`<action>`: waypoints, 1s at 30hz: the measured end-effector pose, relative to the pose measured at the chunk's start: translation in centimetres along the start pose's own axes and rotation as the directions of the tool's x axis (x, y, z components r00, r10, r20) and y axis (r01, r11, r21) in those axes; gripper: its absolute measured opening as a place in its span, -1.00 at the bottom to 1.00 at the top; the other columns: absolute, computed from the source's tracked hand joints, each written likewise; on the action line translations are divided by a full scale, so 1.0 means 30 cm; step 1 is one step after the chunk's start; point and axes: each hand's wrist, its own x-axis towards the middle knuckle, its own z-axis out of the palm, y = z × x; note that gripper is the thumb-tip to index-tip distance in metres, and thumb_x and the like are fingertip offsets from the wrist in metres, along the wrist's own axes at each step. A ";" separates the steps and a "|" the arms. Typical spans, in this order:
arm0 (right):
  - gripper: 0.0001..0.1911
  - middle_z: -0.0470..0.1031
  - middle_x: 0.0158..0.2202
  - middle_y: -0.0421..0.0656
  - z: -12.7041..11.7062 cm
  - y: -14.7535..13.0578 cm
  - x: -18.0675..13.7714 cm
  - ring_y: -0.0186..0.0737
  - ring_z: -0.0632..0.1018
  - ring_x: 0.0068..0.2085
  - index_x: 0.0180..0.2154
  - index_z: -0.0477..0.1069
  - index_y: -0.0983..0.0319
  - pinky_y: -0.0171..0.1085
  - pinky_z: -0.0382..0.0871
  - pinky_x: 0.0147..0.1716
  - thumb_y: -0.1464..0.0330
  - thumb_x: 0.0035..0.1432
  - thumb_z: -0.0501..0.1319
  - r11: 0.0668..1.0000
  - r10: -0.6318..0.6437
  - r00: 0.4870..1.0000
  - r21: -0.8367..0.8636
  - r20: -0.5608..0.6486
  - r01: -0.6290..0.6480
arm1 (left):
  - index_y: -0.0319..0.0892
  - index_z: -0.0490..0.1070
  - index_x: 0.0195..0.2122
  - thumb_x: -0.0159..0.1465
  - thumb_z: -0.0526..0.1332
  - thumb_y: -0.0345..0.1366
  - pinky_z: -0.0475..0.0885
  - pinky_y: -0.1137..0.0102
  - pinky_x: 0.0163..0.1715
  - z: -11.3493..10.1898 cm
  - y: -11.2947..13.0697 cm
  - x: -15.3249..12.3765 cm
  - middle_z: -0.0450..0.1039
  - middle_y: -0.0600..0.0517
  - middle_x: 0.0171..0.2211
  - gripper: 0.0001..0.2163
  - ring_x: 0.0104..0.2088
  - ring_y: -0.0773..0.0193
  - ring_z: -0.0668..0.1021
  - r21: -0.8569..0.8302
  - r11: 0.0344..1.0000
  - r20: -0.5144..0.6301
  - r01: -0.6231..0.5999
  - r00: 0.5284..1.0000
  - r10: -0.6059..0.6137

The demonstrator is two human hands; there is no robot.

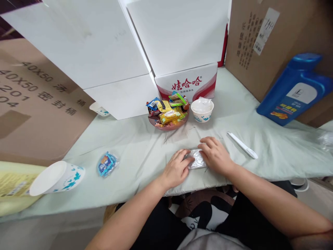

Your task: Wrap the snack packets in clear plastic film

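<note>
A small flat packet in clear, crinkled plastic (pixel 197 158) lies on the cloth in front of me; what is inside cannot be made out. My left hand (pixel 177 169) grips its left end, fingers bent and the thumb over the top. On the opposite end rests my right hand (pixel 215 155), its fingers curled over the plastic and partly hiding it. A white utility knife (pixel 242 145) lies to the right of my right hand. Beyond both hands stands a pinkish bowl (pixel 169 127) heaped with wrapped snacks (pixel 170 111), beside a paper bowl (pixel 202 114) holding clear plastic.
To the left are a blue snack packet (pixel 107 164) and a tilted paper cup (pixel 58 177). White boxes (pixel 179 34) and cardboard cartons (pixel 39 100) wall in the back. A blue bottle (pixel 293 90) leans at the right. The table's front edge runs close to my lap.
</note>
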 end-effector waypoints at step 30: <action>-0.90 0.43 -0.18 -0.03 0.033 -0.011 -0.002 -0.04 0.36 -0.11 -0.23 0.43 0.26 -0.13 0.28 -0.12 0.37 0.21 0.20 0.995 0.084 0.993 0.052 0.085 -0.088 | -0.26 0.47 -0.09 0.39 -0.01 -0.30 0.35 0.20 0.02 -0.198 -0.092 0.782 0.43 -0.18 0.01 -0.72 0.03 0.06 0.46 0.366 0.903 -0.109 0.227 0.974 -0.200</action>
